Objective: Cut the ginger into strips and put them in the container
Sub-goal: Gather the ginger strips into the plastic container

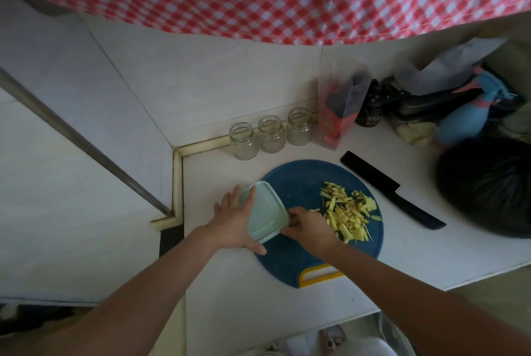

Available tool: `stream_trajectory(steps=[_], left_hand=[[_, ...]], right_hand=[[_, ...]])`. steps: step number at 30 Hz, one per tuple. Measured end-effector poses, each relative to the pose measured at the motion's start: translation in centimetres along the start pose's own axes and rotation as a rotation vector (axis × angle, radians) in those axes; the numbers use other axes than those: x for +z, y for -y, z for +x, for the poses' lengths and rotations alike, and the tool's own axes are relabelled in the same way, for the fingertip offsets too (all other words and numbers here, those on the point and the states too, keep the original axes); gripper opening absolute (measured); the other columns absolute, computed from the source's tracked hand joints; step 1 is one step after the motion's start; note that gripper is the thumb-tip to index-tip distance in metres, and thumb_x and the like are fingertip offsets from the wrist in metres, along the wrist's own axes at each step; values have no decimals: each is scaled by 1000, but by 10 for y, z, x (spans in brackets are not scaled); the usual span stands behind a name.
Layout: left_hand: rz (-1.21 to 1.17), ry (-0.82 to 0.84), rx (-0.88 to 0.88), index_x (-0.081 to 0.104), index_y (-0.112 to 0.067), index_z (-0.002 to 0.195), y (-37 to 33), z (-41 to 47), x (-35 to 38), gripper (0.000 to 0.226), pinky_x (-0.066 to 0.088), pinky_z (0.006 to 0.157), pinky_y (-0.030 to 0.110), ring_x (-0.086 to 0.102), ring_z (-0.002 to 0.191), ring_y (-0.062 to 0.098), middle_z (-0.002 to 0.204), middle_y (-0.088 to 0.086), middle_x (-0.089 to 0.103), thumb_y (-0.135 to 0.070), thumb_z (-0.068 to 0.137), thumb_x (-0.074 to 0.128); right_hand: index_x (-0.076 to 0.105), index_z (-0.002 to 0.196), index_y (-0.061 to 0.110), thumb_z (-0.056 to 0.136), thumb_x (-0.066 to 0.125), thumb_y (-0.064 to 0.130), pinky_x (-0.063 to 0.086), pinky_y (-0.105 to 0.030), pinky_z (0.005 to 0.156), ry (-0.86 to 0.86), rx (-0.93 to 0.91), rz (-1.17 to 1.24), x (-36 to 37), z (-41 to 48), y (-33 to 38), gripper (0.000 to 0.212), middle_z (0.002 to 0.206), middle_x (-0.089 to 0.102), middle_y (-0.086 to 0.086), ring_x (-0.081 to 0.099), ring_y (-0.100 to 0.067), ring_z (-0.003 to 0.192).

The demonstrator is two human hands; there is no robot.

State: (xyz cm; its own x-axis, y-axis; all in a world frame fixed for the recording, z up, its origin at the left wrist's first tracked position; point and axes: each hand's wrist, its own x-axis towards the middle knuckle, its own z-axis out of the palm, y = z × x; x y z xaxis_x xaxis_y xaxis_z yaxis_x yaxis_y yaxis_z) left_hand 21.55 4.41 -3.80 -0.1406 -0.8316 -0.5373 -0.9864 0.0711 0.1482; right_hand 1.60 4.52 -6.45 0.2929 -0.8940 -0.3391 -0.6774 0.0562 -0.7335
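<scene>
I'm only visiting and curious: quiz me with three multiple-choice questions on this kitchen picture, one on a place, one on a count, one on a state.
1. Where does the black knife lie?
A. on the blue board
B. on the counter, right of the board
C. in a hand

2. How many glass jars stand behind the board?
A. three
B. two
C. five

3. How is the green container?
A. flat on the counter
B. stacked on the jars
C. tilted in the left hand

Answers:
1 B, it lies on the counter beside the board's right edge.
2 A, three stand in a row.
3 C, the left hand holds it on a slant at the board's edge.
</scene>
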Motion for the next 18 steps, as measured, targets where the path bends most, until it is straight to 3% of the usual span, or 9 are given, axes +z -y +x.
stream_trajectory(steps=[2, 4, 6, 9, 13, 18], left_hand=[[-13, -8, -12, -31, -32, 140, 0, 3, -1, 143, 10, 113, 52, -7, 140, 37, 152, 12, -21, -67, 53, 76], [-93, 3, -29, -29, -33, 141, 0, 3, -3, 141, 17, 112, 49, -1, 139, 35, 152, 10, -13, -66, 53, 76], [-207, 10, -52, -26, -32, 143, 0, 3, -5, 137, 22, 111, 47, 6, 137, 31, 150, 8, -4, -64, 56, 76], [-302, 21, -65, -23, -30, 145, 1, 1, -5, 134, 27, 109, 43, 15, 134, 28, 146, 7, 9, -61, 60, 76], [-357, 113, -58, -25, -32, 143, 6, -5, -4, 135, 30, 110, 45, 20, 135, 27, 146, 6, 9, -61, 59, 77], [-244, 225, -14, -34, -35, 137, 12, -10, -5, 141, 28, 111, 48, 15, 137, 29, 151, 6, -2, -61, 57, 79]], right_hand=[[55, 125, 14, 84, 70, 22, 42, -8, 75, 21, 47, 129, 4, -2, 0, 44, 116, 66, 0, 58, -5, 94], [46, 135, 19, 81, 74, 16, 46, -16, 85, 78, 52, 260, 7, -3, -1, 62, 123, 61, 2, 56, -6, 101], [32, 143, 27, 76, 79, 15, 46, -23, 95, 108, 11, 280, 10, -3, 1, 83, 125, 55, 8, 54, -9, 111], [29, 142, 30, 69, 84, 24, 46, -26, 97, 82, -84, 230, 10, 2, 7, 92, 124, 56, 10, 54, -9, 114], [28, 142, 32, 63, 88, 32, 41, -19, 91, 160, -160, 155, 5, 12, 18, 99, 122, 54, 13, 49, -3, 110], [29, 143, 31, 57, 91, 31, 43, -25, 99, 219, -175, 115, 7, 19, 15, 106, 127, 55, 12, 51, -6, 116]])
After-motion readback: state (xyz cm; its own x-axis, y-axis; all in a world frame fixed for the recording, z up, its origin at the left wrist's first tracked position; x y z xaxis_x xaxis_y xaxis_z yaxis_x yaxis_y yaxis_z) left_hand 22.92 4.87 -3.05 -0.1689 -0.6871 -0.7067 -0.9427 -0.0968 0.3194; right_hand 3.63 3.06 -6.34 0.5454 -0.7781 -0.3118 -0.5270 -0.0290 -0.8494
